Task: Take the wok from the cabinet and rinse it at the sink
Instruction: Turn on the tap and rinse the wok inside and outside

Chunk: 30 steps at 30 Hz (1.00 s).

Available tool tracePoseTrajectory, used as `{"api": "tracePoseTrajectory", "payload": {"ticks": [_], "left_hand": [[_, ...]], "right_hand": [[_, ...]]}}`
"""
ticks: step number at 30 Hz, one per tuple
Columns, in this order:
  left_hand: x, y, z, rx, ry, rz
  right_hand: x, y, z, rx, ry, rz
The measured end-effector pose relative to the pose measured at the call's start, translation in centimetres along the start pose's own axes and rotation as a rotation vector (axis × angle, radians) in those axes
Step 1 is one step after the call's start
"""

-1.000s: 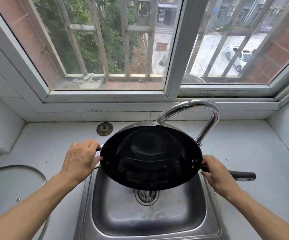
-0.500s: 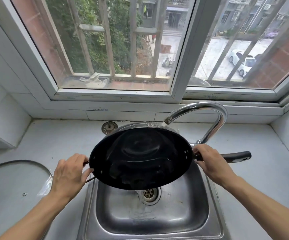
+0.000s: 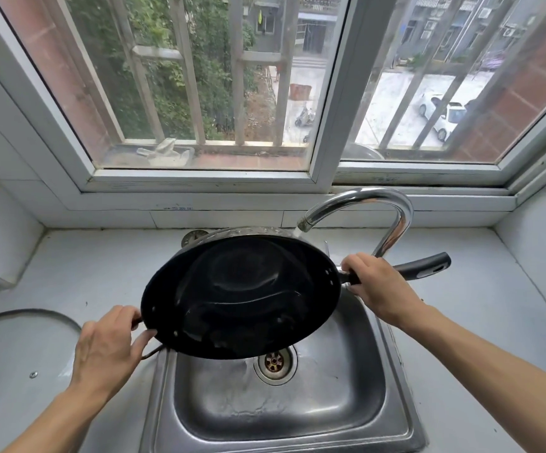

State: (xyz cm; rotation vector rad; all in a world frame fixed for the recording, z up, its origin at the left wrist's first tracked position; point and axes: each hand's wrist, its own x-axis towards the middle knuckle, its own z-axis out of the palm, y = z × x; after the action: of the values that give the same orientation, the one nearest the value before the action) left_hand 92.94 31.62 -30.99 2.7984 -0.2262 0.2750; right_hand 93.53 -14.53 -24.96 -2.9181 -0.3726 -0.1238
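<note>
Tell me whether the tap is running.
Running. A pale stream leaves the faucet spout and falls behind the far rim of the wok, held tilted over the sink.

My two arms come into the frame from the lower corners, and both forearms are bare right down to the wrists. My left hand (image 3: pixel 108 351) wears no ring, watch or glove, and neither does my right hand (image 3: pixel 381 286). At the very lower right edge of the frame a dark strip shows against my right arm; it may be the hem of a sleeve, though too little of it shows to be sure.
</note>
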Motion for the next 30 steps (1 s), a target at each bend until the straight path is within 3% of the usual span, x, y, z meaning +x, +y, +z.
{"api": "tracePoseTrajectory", "payload": {"ticks": [12, 30], "left_hand": [[2.4, 1.5, -0.5, 0.073, 0.006, 0.149], [6.8, 9.6, 0.6, 0.165, -0.045, 0.361]], "right_hand": [[-4.2, 0.9, 1.5, 0.101, -0.031, 0.15], [-12.7, 4.0, 1.6, 0.215, -0.052, 0.426]]}}
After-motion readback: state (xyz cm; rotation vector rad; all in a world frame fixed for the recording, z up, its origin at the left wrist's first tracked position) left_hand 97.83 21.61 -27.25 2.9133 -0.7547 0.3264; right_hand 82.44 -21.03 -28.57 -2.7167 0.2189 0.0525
